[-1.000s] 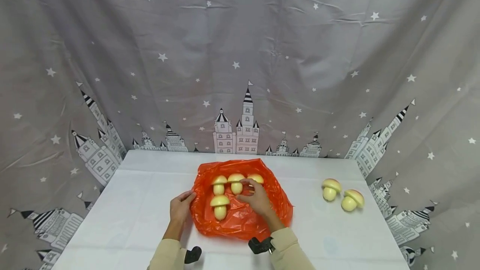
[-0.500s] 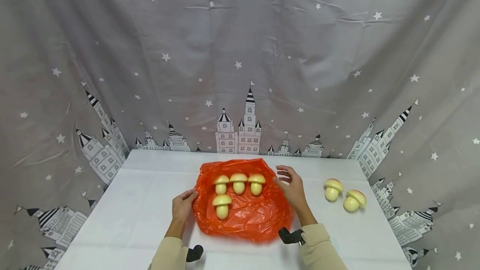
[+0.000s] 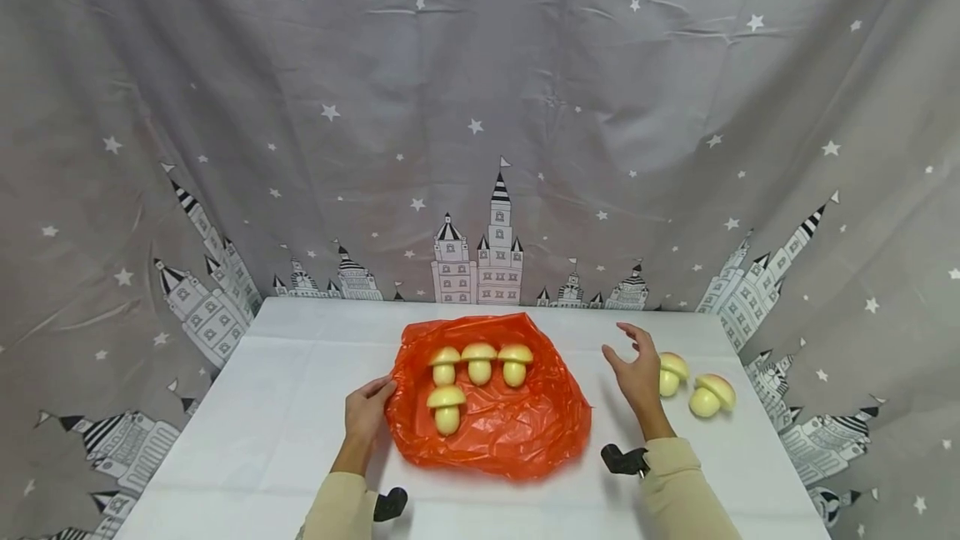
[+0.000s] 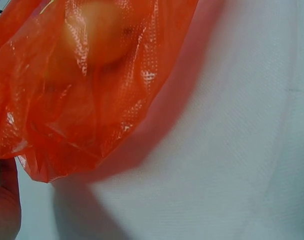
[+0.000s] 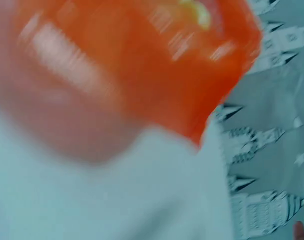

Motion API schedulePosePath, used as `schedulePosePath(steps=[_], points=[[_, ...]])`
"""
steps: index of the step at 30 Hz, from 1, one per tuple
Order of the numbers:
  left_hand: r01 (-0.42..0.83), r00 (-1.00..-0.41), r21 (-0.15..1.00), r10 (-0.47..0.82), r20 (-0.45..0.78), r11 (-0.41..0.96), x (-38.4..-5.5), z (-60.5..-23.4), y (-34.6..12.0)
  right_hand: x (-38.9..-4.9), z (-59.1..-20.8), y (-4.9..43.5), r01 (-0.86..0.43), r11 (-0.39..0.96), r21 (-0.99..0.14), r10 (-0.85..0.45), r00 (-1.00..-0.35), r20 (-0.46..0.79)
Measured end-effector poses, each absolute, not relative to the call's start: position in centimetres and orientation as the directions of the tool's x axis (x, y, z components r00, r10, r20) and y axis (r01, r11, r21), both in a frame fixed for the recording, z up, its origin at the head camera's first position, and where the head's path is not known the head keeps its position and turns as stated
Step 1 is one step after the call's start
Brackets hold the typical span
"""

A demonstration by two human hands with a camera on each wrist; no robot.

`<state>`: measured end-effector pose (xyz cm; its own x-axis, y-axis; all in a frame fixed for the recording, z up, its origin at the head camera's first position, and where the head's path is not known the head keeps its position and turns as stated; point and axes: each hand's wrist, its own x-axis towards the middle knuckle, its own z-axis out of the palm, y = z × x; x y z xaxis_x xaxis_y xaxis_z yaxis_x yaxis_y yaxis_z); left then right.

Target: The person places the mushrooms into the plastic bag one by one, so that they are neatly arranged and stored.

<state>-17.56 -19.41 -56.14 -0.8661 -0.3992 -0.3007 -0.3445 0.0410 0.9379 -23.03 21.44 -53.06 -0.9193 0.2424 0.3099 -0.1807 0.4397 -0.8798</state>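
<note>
A red plastic bag point(image 3: 510, 432) lies spread with its mouth up on the white table. Inside it, three yellow toy mushrooms stand in a row along the back, one of them a mushroom point(image 3: 479, 363) in the middle; another mushroom point(image 3: 446, 411) lies in front at the left. My left hand point(image 3: 365, 413) pinches the bag's left rim, its thumb point(image 4: 4, 210) showing at the edge in the left wrist view. To the right of the bag, my right hand point(image 3: 637, 369) is raised with fingers spread and holds nothing. Just beyond it sit two more mushrooms, a nearer one point(image 3: 672, 373) partly hidden by the hand and a farther one point(image 3: 711, 395).
The white table point(image 3: 300, 390) stretches out on both sides of the bag. A grey curtain point(image 3: 480, 107) printed with castles and stars hangs behind its back edge. Black wrist mounts point(image 3: 622, 460) stick out from both beige sleeves.
My right hand has left the bag's inside and moved right, toward the two mushrooms outside. The mushroom at the back right of the bag is uncovered now. My left hand stays on the rim.
</note>
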Motion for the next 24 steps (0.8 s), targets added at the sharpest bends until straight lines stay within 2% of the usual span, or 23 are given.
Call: schedulePosePath(steps=[7,13,24], points=[[-0.342,-0.867,0.939,-0.397,-0.302,0.032,-17.8,-55.9,-19.3,-22.9,-55.0,24.3,-0.125,0.49,-0.862,0.284,-0.913,0.294],[-0.337,-0.867,0.941,-0.396,-0.303,0.017,-17.9,-55.8,-19.4,-23.2,-55.7,26.2,-0.133,0.507,-0.852,0.302,-0.898,0.32],[-0.347,-0.866,0.937,-0.394,-0.307,0.032,-18.0,-55.6,-19.2,-23.4,-55.7,29.1,0.077,0.521,-0.85,0.27,-0.96,0.078]])
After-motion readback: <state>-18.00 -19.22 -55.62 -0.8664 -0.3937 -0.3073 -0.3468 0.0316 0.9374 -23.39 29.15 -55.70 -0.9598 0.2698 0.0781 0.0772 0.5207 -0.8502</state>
